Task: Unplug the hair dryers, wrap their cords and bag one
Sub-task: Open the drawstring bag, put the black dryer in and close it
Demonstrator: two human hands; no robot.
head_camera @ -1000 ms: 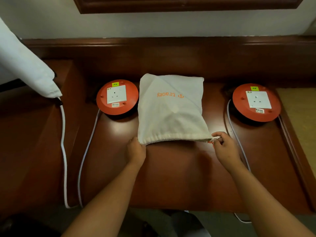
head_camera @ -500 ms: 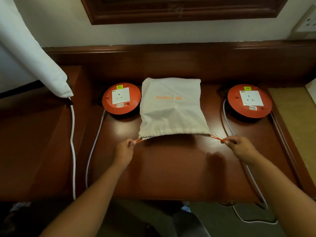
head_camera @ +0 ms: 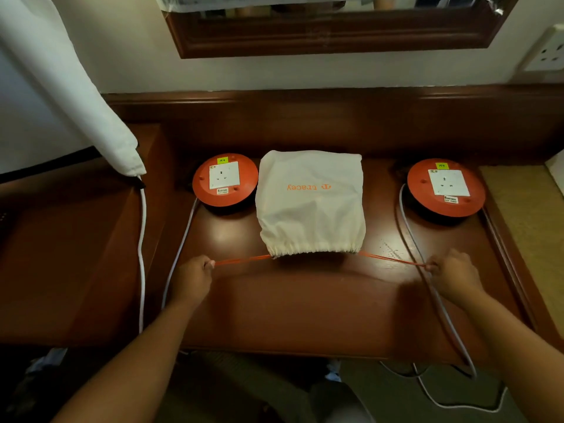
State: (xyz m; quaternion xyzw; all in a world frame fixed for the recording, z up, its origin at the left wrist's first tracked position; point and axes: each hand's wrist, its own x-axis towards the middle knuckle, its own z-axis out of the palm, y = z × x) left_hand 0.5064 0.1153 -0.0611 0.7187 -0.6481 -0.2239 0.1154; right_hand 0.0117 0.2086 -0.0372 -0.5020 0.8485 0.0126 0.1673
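A cream cloth drawstring bag [head_camera: 309,206] with orange "tracey" lettering lies bulging in the middle of the brown wooden desk [head_camera: 305,306]. Its near mouth is gathered tight. Orange drawstrings [head_camera: 244,259] run out taut from both sides of the mouth. My left hand [head_camera: 192,277] pinches the left string ends. My right hand [head_camera: 453,274] pinches the right string ends [head_camera: 393,259]. No hair dryer is visible; whatever fills the bag is hidden.
Two orange extension reels with white sockets sit at the back, one left [head_camera: 225,180] and one right [head_camera: 446,187] of the bag. White cables [head_camera: 427,282] trail off the desk front. A white cloth-covered object [head_camera: 76,90] with a cable hangs at the left. A wall socket [head_camera: 547,51] is upper right.
Both hands have moved outward from the bag's mouth, drawing the orange strings out sideways. The mouth has gathered from wide to tightly cinched. The camera view tilted up.
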